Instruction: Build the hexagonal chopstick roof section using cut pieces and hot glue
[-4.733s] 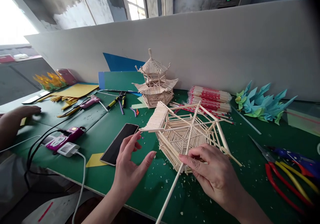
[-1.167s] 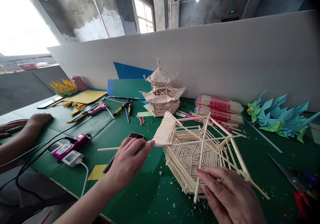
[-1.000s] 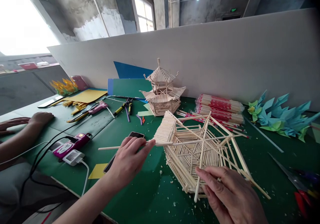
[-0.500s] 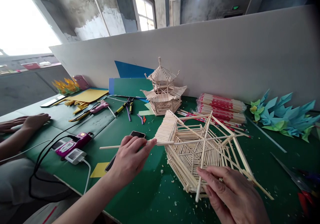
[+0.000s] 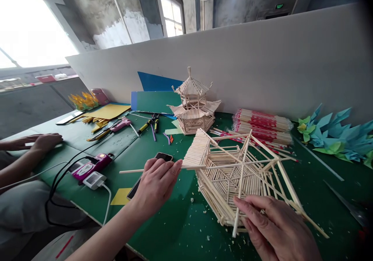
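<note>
Left fingers (image 5: 175, 169) moved onto stick (image 5: 131, 171), pinched between them, right fingers (image 5: 248, 208) holding frame spoke (image 5: 241, 179)

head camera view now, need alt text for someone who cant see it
A person's left hand holds a wooden stick at the slatted panel of an open stick model on a green table, while the right hand pinches a crossing stick on it. Behind are a stick pagoda and wrapped bundles of sticks.
</note>
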